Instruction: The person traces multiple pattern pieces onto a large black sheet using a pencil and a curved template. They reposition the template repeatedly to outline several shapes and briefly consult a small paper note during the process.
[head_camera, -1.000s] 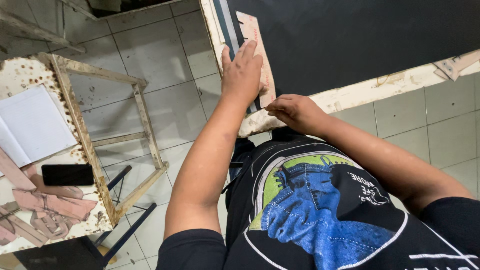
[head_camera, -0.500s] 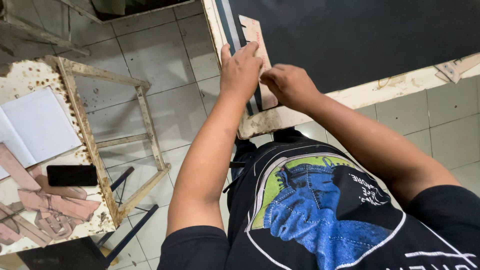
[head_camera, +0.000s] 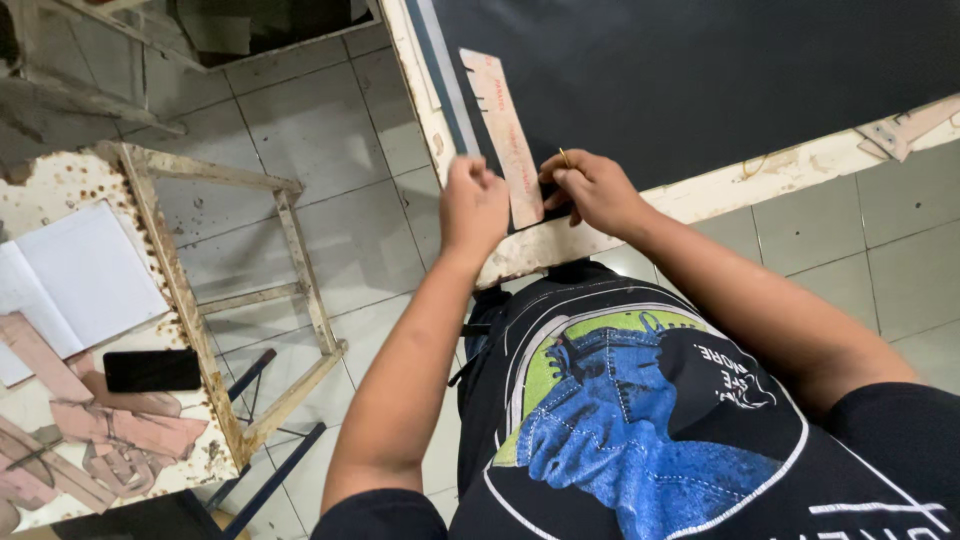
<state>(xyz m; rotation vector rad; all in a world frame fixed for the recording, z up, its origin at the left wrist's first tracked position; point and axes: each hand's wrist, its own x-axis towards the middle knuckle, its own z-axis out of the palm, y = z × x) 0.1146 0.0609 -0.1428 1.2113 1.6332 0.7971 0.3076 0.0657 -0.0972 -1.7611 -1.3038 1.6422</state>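
A long pinkish cardboard template strip (head_camera: 503, 130) lies on a black sheet (head_camera: 720, 70) spread over a worn white table (head_camera: 760, 175). My left hand (head_camera: 473, 203) is curled at the strip's left edge near the table's corner, pressing down there. My right hand (head_camera: 592, 188) sits at the strip's near right end and pinches a thin yellowish marking tool (head_camera: 563, 157) against the black sheet. A dark metal ruler (head_camera: 440, 75) lies along the sheet's left side.
To the left stands a rusty white stand (head_camera: 170, 280) carrying an open white notebook (head_camera: 70, 275), a black phone (head_camera: 152, 370) and several pink cardboard pieces (head_camera: 110, 425). More cardboard scraps (head_camera: 905, 125) rest on the table's right edge. Grey floor tiles (head_camera: 330, 140) lie between.
My left hand has slid back down the strip from flat on it to curled at its near end. My right hand has moved up onto the strip's near right end.
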